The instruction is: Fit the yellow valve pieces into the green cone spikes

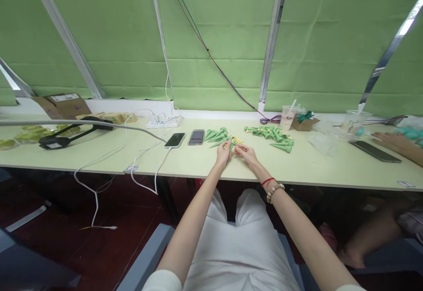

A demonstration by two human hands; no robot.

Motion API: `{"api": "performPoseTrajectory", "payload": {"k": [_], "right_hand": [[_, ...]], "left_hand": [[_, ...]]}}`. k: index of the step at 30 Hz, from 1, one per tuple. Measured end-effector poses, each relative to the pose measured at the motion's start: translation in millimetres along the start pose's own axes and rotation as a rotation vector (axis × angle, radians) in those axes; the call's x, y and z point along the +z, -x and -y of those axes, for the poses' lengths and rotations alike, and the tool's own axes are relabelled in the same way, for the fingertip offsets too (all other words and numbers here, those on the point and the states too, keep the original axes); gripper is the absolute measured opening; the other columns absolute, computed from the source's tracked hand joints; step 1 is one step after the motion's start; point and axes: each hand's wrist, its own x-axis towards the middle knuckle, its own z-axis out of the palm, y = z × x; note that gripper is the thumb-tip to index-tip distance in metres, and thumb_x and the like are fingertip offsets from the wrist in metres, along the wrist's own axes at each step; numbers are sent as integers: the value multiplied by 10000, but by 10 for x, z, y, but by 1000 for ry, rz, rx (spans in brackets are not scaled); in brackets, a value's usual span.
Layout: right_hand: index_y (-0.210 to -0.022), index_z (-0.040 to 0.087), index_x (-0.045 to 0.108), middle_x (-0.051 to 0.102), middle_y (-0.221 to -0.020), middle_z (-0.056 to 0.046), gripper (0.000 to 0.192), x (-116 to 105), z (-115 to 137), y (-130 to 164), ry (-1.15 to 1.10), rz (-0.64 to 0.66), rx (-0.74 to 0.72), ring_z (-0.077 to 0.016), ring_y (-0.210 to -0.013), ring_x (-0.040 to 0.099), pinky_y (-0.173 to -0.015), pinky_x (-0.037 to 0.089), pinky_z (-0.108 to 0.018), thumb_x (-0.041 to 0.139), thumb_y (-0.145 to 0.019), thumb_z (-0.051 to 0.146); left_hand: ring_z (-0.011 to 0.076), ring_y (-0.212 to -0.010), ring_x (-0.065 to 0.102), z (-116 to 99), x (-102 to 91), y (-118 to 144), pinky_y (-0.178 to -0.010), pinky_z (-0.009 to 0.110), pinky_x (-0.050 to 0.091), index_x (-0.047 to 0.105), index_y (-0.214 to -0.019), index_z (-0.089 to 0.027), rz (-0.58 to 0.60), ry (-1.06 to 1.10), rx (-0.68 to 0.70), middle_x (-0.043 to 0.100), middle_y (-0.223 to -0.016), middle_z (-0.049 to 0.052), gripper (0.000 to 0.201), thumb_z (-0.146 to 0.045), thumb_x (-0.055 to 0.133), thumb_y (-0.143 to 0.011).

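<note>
My left hand (224,152) is closed around a green cone-shaped piece (232,145), held just above the table's front part. Close beside it, my right hand (246,153) has its fingertips pinched together near that piece; whatever they hold is too small to make out. Behind the fingers lies a little heap of small yellow pieces (238,140). Several green cone-shaped pieces (216,134) with pointed ends lie just left of my hands. Another pile of green cones (268,132) lies to the right, some with yellow bits at their ends.
Left of the cones are a phone (175,140) on a white cable, a blurred dark object (196,137), a power strip (164,121) and a black headset-like frame (72,134). To the right stand drink cups (288,117), a small box (304,123) and another phone (375,151) beside another person's hand (393,141).
</note>
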Motion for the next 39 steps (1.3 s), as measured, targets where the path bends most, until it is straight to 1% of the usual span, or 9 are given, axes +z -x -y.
{"api": "performPoseTrajectory", "payload": {"k": [4, 10, 14, 17, 24, 27, 30, 34, 39], "right_hand": [[-751, 146, 607, 650, -635, -38, 422, -15, -28, -25, 55, 30, -29, -148, -580, 614, -624, 520, -310, 749, -511, 462], [-648, 161, 570, 611, -642, -23, 263, -119, 78, -142, 246, 152, -127, -135, -573, 554, -551, 455, -266, 740, -562, 342], [-633, 181, 527, 561, -741, -27, 128, -195, 263, -236, 757, 342, -571, -128, -668, 517, -589, 404, -234, 519, -757, 153], [-600, 175, 514, 537, -758, -27, 221, -263, 304, -328, 1038, 413, -694, -120, -669, 488, -574, 354, -222, 430, -748, 35], [-822, 194, 585, 597, -803, 5, 105, -331, 64, -550, 922, 381, -407, -117, -643, 538, -636, 410, -244, 625, -741, 248], [-991, 246, 572, 579, -1019, -1, 262, -309, -10, -580, 913, 463, -444, -95, -616, 527, -678, 435, -262, 630, -755, 342], [-1015, 255, 546, 565, -1025, -2, 225, -314, -26, -595, 927, 447, -480, -97, -617, 527, -662, 443, -259, 539, -822, 371], [-907, 231, 548, 565, -952, -12, 139, -418, -34, -740, 1000, 396, -547, -112, -643, 546, -619, 439, -250, 434, -869, 301], [-879, 199, 558, 566, -966, -64, 137, -722, -124, -1061, 1136, 88, -622, -189, -910, 558, -769, 439, -309, 432, -825, 183]], "left_hand": [[37, -293, 289, -20, -31, 0, -328, 170, 197, 518, -752, -157, 45, -38, -39, 301, -369, -102, 348, -503, 514, -788], [42, -270, 235, -116, -137, -107, -303, 185, 157, 451, -620, -177, 292, -89, -156, 288, -343, -90, 389, -528, 528, -769], [47, -287, 219, -308, -228, -241, -317, 179, 175, 450, -616, -177, 386, -88, -221, 254, -347, -89, 413, -549, 466, -795], [65, -293, 203, -495, -331, -410, -327, 178, 178, 523, -761, -175, 445, -48, -249, 190, -355, -99, 469, -588, 312, -838], [100, -421, 412, -533, -511, -931, -432, 202, 307, 524, -1052, -179, 220, -468, 120, 464, -477, -44, 441, -538, 409, -823], [148, -668, 536, -381, -518, -1167, -634, 263, 410, 517, -1155, -209, 224, -749, 353, 564, -701, 10, 397, -439, 436, -842], [220, -967, 511, -224, -529, -1334, -854, 377, 377, 516, -1207, -250, 195, -1050, 467, 566, -960, 60, 377, -353, 436, -853], [199, -1002, 481, -45, -585, -1333, -902, 391, 363, 487, -1231, -259, 208, -1086, 471, 542, -1021, 54, 389, -371, 306, -905], [201, -1009, 470, 84, -582, -1035, -881, 387, 376, 520, -1132, -235, 174, -1121, 701, 541, -1074, 64, 305, -286, 327, -901]]}}
